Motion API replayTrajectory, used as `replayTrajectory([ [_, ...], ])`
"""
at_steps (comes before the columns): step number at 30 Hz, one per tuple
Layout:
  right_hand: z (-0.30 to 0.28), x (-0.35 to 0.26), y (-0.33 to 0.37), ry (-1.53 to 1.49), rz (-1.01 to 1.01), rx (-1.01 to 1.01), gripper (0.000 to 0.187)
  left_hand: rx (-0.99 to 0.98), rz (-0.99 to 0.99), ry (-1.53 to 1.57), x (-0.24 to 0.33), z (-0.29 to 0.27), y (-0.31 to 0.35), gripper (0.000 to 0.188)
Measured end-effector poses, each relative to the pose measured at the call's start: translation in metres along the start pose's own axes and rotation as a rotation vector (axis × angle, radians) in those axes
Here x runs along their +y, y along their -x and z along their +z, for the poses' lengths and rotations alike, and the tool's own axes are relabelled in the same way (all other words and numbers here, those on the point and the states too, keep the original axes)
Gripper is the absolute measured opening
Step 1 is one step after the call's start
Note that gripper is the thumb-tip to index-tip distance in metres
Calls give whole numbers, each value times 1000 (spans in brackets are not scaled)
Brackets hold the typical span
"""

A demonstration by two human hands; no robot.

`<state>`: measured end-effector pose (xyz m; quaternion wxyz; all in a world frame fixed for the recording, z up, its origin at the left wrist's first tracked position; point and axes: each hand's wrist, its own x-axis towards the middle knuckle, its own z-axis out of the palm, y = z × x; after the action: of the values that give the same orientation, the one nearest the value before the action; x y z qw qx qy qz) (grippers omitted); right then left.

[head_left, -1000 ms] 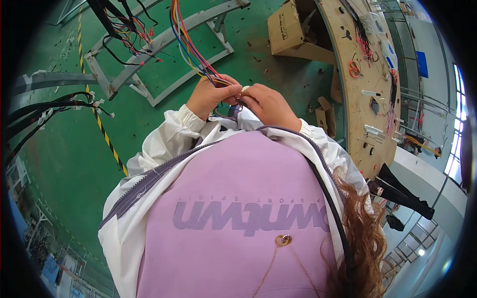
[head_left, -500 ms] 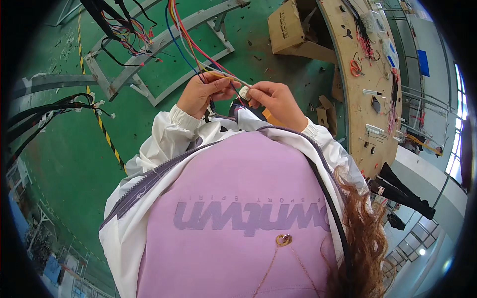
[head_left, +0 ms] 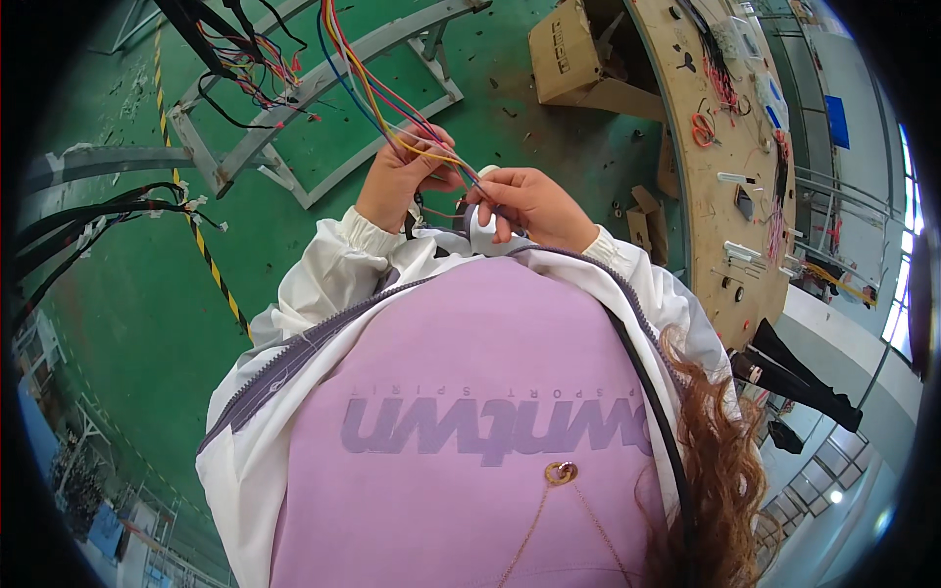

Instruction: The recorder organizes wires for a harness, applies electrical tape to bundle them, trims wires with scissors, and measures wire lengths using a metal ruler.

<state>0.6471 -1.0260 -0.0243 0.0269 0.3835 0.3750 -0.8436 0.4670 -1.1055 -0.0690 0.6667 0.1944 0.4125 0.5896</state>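
Several thin coloured wires point(head_left: 370, 93), among them red, blue, yellow and grey, hang down from the top of the view and run into my hands. My left hand point(head_left: 407, 179) is closed around them, with thumb and fingers together and strands crossing over the fingers. Beside it, slightly lower and to the right, my right hand point(head_left: 537, 203) pinches the gathered wires near their lower part. The wire ends are hidden at my right fingers. A pale strap-like piece shows just below the right fingertips; what it is I cannot make out.
A grey metal frame point(head_left: 323, 83) stands on the green floor ahead. Black cable bundles point(head_left: 108, 216) hang at the left. To the right, a curved wooden table point(head_left: 711, 191) carries orange scissors point(head_left: 703, 129), wires and small parts. An open cardboard box point(head_left: 569, 59) sits beside it.
My right hand has moved slightly down and left, closer to my left hand. The wires now run together into its pinch, where earlier they were more spread.
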Motion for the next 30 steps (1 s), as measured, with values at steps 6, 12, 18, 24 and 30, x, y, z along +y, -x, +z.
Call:
replayTrajectory([
  [6,17,2,4,452,-227,263,19,36,63,83,1,6,0,11],
  [12,15,8,4,408,-247,264,20,28,101,237,-3,3,-2,8],
  [18,14,17,-1,182,-355,238,22,30,136,238,-1,6,-1,8],
  [24,15,17,-3,170,-357,235,22,1,156,205,-3,3,1,11],
  [30,19,14,-5,47,-312,237,21,14,170,238,-4,2,1,12],
])
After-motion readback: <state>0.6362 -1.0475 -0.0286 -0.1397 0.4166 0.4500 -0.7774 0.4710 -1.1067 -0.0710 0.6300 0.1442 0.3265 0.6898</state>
